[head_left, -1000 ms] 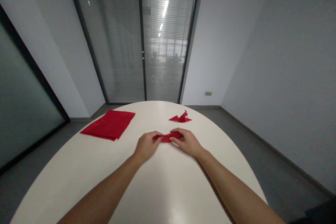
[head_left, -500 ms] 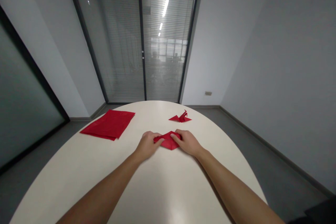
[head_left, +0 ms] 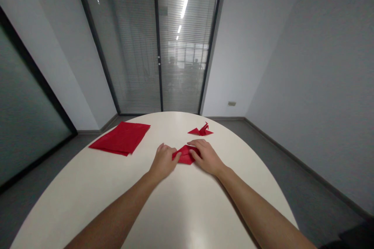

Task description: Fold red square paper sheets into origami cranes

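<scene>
The left hand (head_left: 164,160) holds the left end of a folded red paper (head_left: 185,157), its thumb lying on top and its other fingers curled close behind the thumb. The right hand (head_left: 207,157) rests its thumb on the paper's right part, while its other fingers stretch forward past the thumb, along the paper's far side; whether they grip it from beneath, I cannot tell. The paper lies between the two thumbs, its near edge showing in the narrow gap and facing the wearer. Just beyond the right fingertips stands a red paper crane (head_left: 201,130), apart from them, with its wings spread sideways. Well to the left of the left fingers, and a little farther out, lie red paper sheets (head_left: 121,138), their outer corners reaching about to the rim of the round white table (head_left: 175,210). White surface runs from the left knuckles to those sheets, and a broad stretch opens nearer the wearer, between the forearms. The table's curved far edge lies beyond both hands' fingers.
</scene>
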`<act>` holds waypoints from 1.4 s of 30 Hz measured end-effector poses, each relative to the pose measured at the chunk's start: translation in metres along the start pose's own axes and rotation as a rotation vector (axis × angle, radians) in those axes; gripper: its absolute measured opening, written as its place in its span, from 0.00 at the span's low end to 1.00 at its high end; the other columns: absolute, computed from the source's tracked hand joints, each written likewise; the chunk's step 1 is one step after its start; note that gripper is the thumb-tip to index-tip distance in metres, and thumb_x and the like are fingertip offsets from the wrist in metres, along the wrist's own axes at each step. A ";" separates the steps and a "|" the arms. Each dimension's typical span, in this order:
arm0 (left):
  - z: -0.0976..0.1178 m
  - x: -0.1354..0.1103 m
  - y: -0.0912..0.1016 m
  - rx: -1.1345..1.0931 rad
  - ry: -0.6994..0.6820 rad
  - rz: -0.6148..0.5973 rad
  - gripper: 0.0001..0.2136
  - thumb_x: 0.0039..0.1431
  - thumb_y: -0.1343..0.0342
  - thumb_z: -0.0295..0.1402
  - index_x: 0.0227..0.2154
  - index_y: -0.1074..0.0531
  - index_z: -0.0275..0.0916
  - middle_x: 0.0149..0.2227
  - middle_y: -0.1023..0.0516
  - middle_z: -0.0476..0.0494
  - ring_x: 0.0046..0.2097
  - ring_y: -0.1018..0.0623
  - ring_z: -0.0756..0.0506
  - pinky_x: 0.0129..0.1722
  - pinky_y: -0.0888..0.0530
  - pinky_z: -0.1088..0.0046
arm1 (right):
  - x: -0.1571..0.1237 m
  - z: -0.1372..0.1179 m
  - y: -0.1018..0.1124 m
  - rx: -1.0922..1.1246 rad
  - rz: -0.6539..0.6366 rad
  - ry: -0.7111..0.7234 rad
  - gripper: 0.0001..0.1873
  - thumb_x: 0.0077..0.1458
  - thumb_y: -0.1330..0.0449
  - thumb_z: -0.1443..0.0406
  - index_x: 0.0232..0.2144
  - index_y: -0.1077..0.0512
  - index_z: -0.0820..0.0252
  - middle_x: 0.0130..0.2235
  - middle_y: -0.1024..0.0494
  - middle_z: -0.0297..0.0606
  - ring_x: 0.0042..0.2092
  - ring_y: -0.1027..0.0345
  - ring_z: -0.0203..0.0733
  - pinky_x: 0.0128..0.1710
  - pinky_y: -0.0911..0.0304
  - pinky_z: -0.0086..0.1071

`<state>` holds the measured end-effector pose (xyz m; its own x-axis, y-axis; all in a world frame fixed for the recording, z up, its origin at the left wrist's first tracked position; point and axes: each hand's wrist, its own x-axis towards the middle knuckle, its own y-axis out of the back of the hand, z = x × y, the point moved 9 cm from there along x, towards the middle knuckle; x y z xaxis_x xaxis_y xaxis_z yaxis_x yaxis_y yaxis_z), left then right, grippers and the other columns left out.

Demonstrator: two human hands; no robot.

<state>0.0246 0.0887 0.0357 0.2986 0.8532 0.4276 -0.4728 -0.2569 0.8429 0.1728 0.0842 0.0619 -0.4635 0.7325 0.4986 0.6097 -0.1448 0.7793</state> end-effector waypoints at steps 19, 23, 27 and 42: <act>0.027 -0.007 0.002 -0.112 -0.206 -0.062 0.14 0.63 0.48 0.26 0.48 0.24 0.44 0.49 0.19 0.44 0.51 0.22 0.44 0.64 0.39 0.55 | -0.004 0.010 -0.024 -0.032 -0.127 0.051 0.19 0.65 0.46 0.66 0.56 0.26 0.54 0.56 0.23 0.41 0.57 0.32 0.51 0.59 0.38 0.50; 0.023 -0.007 -0.003 -0.109 -0.187 -0.091 0.12 0.64 0.47 0.28 0.46 0.22 0.44 0.50 0.18 0.44 0.51 0.22 0.43 0.62 0.37 0.54 | -0.005 0.010 -0.023 -0.020 -0.135 0.037 0.19 0.66 0.45 0.64 0.57 0.27 0.53 0.57 0.24 0.42 0.60 0.34 0.53 0.60 0.41 0.52; 0.020 -0.006 -0.002 -0.096 -0.151 -0.065 0.10 0.64 0.46 0.27 0.43 0.22 0.42 0.49 0.18 0.43 0.50 0.21 0.42 0.59 0.34 0.55 | -0.006 0.003 -0.021 0.009 -0.149 0.031 0.23 0.61 0.39 0.61 0.58 0.31 0.55 0.57 0.24 0.44 0.59 0.33 0.54 0.62 0.45 0.54; 0.013 -0.004 0.001 0.005 -0.053 -0.070 0.12 0.66 0.49 0.26 0.44 0.22 0.41 0.39 0.19 0.41 0.44 0.22 0.41 0.46 0.28 0.63 | -0.002 0.010 -0.011 0.063 -0.067 -0.038 0.10 0.65 0.45 0.65 0.38 0.23 0.57 0.45 0.21 0.43 0.50 0.31 0.48 0.53 0.36 0.42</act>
<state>0.0342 0.0791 0.0391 0.3742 0.8438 0.3845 -0.4457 -0.2000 0.8726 0.1733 0.0908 0.0482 -0.4803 0.7641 0.4306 0.6184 -0.0532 0.7841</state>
